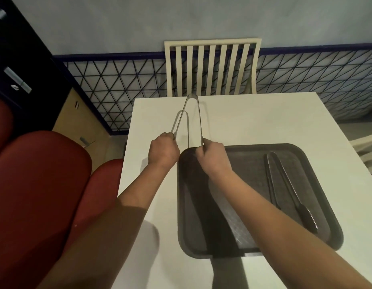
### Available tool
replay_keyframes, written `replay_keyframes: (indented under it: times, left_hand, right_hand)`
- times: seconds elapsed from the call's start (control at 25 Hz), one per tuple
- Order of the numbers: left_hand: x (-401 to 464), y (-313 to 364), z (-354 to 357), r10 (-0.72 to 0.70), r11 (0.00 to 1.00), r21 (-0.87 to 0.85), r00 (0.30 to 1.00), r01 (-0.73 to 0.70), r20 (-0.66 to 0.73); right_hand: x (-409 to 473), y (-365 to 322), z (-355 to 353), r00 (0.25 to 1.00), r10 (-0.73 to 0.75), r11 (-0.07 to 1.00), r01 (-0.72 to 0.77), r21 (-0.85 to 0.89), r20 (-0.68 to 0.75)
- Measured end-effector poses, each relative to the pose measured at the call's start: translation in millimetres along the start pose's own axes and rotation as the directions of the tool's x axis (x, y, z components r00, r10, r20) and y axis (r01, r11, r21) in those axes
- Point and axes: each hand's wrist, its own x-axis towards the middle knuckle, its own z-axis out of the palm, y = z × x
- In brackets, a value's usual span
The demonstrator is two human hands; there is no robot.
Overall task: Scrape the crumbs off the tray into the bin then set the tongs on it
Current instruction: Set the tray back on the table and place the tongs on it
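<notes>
A dark grey tray [254,245] lies on the white table [254,119], near its front right. One pair of metal tongs [289,188] rests on the tray's right side, jaws toward me. A second pair of metal tongs [192,113] is held above the table beyond the tray's far left corner, its hinge pointing away from me and its arms spread wide. My left hand [163,150] grips the end of the left arm. My right hand [213,156] grips the end of the right arm, over the tray's far left corner. No bin is in view.
A cream slatted chair [210,67] stands at the table's far edge. Red padded seats [41,184] fill the left side. Another cream chair [366,149] shows at the right edge. A dark cabinet [16,65] stands at far left.
</notes>
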Motion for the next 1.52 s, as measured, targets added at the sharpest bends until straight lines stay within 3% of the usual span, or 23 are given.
replay_keyframes:
  times: [0.28, 0.52, 1.16, 1.4, 1.52]
  left_hand:
    - [-110.4, 74.8, 23.2, -0.082, 0.993, -0.077, 0.995, 0.086, 0.064]
    - [-175.9, 100.2, 54.7, -0.145, 0.981, -0.117, 0.987, 0.152, 0.063]
    - [-191.6, 109.1, 93.4, -0.241, 0.959, -0.118, 0.962, 0.257, 0.129]
    - [-190.0, 99.7, 100.1, -0.261, 0.958, -0.067, 0.943, 0.280, 0.209]
    - [-188.8, 105.2, 98.8, -0.236, 0.967, -0.054, 0.957, 0.248, 0.166]
  right_hand:
    - [-94.9, 58.5, -71.0, 0.998, 0.048, 0.995, -0.051, 0.082, 0.041]
    - [-147.2, 109.4, -81.8, 0.981, 0.129, 0.981, -0.148, 0.128, 0.147]
    - [-149.1, 153.3, -60.2, 0.903, 0.306, 0.941, -0.335, 0.048, 0.302]
    - [-148.4, 158.0, -55.6, 0.909, 0.279, 0.956, -0.294, 0.001, 0.311]
    - [-148.5, 160.0, -65.9, 0.960, 0.146, 0.988, -0.153, 0.010, 0.241]
